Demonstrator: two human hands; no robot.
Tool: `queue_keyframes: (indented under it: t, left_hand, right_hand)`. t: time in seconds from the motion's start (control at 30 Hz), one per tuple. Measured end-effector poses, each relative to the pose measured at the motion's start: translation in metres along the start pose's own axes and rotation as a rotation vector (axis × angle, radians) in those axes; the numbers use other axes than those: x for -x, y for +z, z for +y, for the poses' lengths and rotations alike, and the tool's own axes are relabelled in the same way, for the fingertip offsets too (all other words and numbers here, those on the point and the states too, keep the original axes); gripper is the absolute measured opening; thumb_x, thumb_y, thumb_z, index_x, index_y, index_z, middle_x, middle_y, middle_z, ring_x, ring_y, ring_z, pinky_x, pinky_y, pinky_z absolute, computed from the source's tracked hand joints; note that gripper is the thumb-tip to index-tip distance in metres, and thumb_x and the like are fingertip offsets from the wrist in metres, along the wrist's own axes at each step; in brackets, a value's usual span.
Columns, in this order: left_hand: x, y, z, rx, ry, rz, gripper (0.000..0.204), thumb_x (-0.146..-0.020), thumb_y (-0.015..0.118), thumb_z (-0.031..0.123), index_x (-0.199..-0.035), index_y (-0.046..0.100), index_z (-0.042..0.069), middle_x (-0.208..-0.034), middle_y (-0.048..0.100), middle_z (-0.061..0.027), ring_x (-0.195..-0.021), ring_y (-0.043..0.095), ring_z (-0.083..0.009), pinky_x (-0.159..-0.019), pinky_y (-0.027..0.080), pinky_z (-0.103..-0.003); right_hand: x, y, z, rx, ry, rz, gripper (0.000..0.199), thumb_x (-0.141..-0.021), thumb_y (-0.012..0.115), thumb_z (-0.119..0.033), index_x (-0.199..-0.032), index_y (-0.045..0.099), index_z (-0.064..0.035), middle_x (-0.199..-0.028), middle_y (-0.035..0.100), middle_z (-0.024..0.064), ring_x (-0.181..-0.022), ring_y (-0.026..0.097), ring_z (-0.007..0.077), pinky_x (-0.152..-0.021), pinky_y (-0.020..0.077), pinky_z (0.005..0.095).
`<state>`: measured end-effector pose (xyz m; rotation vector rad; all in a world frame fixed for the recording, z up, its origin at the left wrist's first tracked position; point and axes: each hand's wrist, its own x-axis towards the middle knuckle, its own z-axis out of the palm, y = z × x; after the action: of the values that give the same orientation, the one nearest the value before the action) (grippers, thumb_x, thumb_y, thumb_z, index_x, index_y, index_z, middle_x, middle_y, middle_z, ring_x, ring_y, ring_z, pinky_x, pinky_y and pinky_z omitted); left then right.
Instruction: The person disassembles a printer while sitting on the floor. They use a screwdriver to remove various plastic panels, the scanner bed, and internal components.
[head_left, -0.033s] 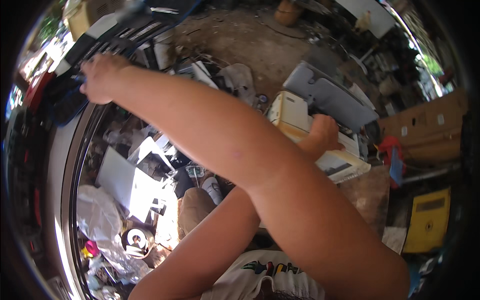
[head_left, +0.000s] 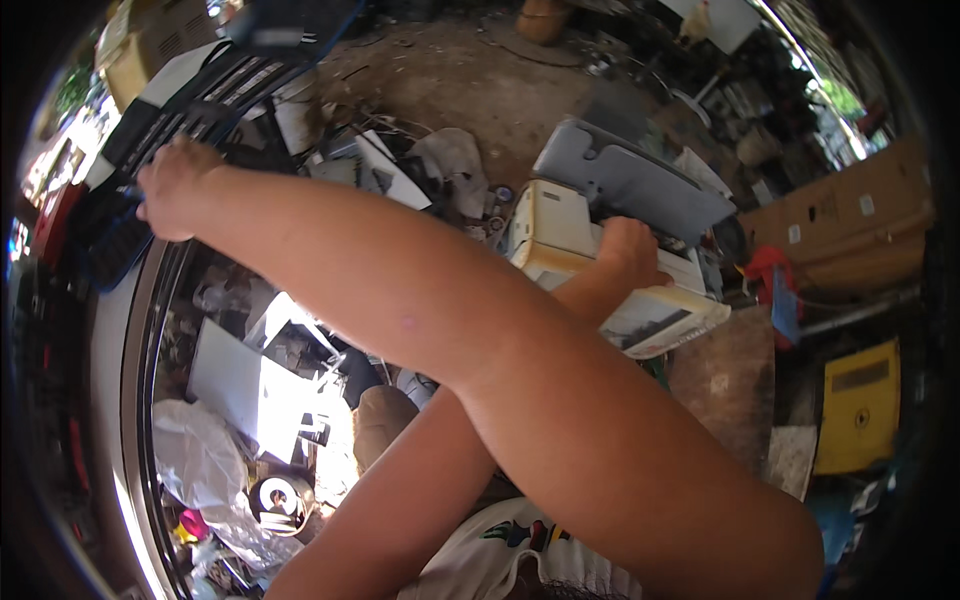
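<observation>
My forearms cross, the right one over the left. My right hand [head_left: 180, 190] reaches far left over an open black tool case [head_left: 200, 115] with tools in rows. Its fingers are bent but apart, and nothing shows in them. My left hand [head_left: 630, 255] is closed at the top of a cream printer [head_left: 553, 218], its curled fingers partly hidden against the body. Behind that hand stands a grey panel [head_left: 640, 185], tilted up along the printer's far side. The printer rests at the edge of a brown board [head_left: 725, 380].
A metal-framed edge [head_left: 140, 350] runs down the left. Beside it lie a white sheet [head_left: 225, 375], clear plastic bags [head_left: 200, 450] and a tape roll [head_left: 280, 495]. On the right are cardboard [head_left: 840, 220] and a yellow panel [head_left: 860, 410]. Scrap litters the dirt floor [head_left: 440, 80].
The view has shifted a little, so most things sit slightly further left. My right hand is slightly lower over the tool case. My left hand stays at the printer.
</observation>
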<state>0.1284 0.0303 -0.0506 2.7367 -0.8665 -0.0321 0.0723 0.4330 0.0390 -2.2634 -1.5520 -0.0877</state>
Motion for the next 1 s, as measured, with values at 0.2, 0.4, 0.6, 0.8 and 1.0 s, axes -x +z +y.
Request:
queue_keyframes:
  t: [0.2, 0.4, 0.6, 0.8, 1.0]
  left_hand:
    - [0.004, 0.011, -0.023, 0.043, -0.037, -0.002, 0.082, -0.083, 0.049, 0.081, -0.095, 0.078, 0.006, -0.094, 0.074, -0.0123, -0.092, 0.072, -0.0256, -0.075, 0.056, -0.036]
    - [0.008, 0.002, 0.003, 0.042, 0.006, -0.002, 0.085, -0.083, 0.048, 0.082, -0.093, 0.077, 0.003, -0.091, 0.074, -0.0141, -0.087, 0.073, -0.029, -0.074, 0.058, -0.037]
    - [0.017, -0.03, 0.008, 0.031, -0.158, -0.196, 0.08, -0.084, 0.053, 0.077, -0.097, 0.077, 0.001, -0.093, 0.074, -0.0162, -0.093, 0.073, -0.0321, -0.082, 0.058, -0.041]
    - [-0.021, -0.026, 0.018, -0.16, -0.057, -0.151, 0.066, -0.076, 0.068, 0.061, -0.101, 0.075, 0.001, -0.098, 0.075, -0.0152, -0.1, 0.071, -0.0295, -0.088, 0.055, -0.04]
    - [-0.052, -0.077, 0.022, -0.002, -0.083, -0.581, 0.045, -0.081, 0.06, 0.035, -0.104, 0.07, -0.002, -0.102, 0.073, -0.0121, -0.093, 0.07, -0.0235, -0.087, 0.053, -0.038]
  right_hand:
    - [-0.025, 0.036, -0.006, 0.084, -0.079, 0.173, 0.035, -0.087, 0.062, -0.02, -0.116, 0.069, -0.0009, -0.119, 0.066, 0.016, -0.112, 0.063, 0.0294, -0.092, 0.0527, 0.0377]
    - [-0.023, 0.01, 0.021, -0.337, 0.292, 0.335, 0.025, -0.081, 0.065, -0.013, -0.098, 0.069, 0.0051, -0.095, 0.07, 0.0212, -0.093, 0.071, 0.0294, -0.08, 0.0566, 0.033]
    - [0.219, -0.142, 0.072, -1.377, 0.159, 0.61, 0.023, -0.097, 0.048, -0.009, -0.107, 0.061, 0.0078, -0.085, 0.067, 0.0154, -0.072, 0.068, 0.0228, -0.066, 0.061, 0.0383]
    - [0.594, -0.217, 0.129, -1.123, 0.438, 0.949, 0.046, -0.102, 0.055, -0.017, -0.142, 0.047, 0.0028, -0.111, 0.062, 0.0092, -0.098, 0.062, 0.0185, -0.089, 0.0549, 0.0374]
    - [0.763, -0.122, 0.125, -1.204, 0.799, 1.161, 0.036, -0.095, 0.054, -0.009, -0.13, 0.052, -0.0044, -0.108, 0.059, 0.0067, -0.094, 0.06, 0.0174, -0.084, 0.0527, 0.0338]
